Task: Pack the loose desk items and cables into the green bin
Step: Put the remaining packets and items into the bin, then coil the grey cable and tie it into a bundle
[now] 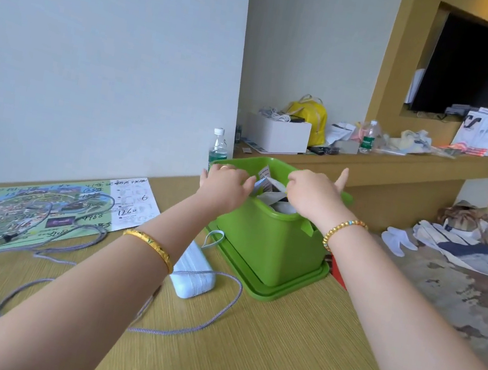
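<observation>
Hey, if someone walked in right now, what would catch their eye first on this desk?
Likely the bright green bin standing on its lid at the desk's middle, with both hands over its open top: the left hand and right hand are at the papers sticking out. Next, the grey braided cable looped loosely across the desk's left, beside a colourful map.

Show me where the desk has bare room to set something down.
Free: the near right desk, between the green bin and the front edge. Crowded: left side, where the braided cable loops beside the map, and the white case against the bin.
</observation>
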`<act>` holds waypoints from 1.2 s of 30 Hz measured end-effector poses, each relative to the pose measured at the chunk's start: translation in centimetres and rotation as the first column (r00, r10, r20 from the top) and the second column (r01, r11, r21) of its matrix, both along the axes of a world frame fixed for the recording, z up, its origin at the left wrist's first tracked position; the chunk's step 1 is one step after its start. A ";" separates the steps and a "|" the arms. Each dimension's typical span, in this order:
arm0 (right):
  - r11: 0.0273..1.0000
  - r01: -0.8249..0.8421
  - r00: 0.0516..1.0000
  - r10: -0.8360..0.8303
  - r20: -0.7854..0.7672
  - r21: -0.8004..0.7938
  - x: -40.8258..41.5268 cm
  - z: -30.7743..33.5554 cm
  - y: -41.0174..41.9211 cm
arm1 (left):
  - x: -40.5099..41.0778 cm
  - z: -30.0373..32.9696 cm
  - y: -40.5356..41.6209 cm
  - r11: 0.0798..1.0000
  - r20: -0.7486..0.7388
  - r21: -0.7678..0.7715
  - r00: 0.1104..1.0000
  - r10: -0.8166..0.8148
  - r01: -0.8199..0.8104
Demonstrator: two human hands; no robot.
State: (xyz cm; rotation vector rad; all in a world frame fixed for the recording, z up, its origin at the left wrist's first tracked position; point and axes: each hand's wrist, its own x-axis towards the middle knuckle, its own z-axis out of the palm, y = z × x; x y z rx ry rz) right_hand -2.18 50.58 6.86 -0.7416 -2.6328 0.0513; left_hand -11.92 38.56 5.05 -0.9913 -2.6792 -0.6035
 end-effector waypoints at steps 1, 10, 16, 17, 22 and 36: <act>0.999 -0.047 0.995 0.048 -0.087 0.009 0.0 -0.1 -0.6 | 0.0 -0.3 -0.8 0.995 -0.016 0.096 1.000 -0.018 0.019; 0.848 -0.529 0.795 0.503 -0.338 0.017 -1.3 -7.3 -12.7 | 0.8 -6.8 -13.4 0.978 0.200 0.192 0.979 0.042 -0.081; 0.919 -0.394 0.918 0.395 0.032 -0.031 -1.6 -12.9 -16.2 | 4.1 -10.9 -18.8 0.995 0.327 -0.071 0.940 0.095 -0.076; 0.924 -0.382 0.922 0.383 0.048 -0.029 -1.5 -13.3 -16.6 | 4.5 -11.5 -19.3 0.994 0.325 -0.092 0.941 0.091 -0.064; 0.917 -0.399 0.917 0.399 0.020 0.017 -1.5 -14.4 -19.2 | 5.0 -12.9 -22.5 0.987 0.303 -0.132 0.945 0.125 -0.089; 0.776 -0.593 0.775 0.476 -0.415 -0.216 -4.7 -15.2 -24.6 | 2.5 -13.7 -26.8 0.811 0.349 0.506 0.930 0.118 -0.293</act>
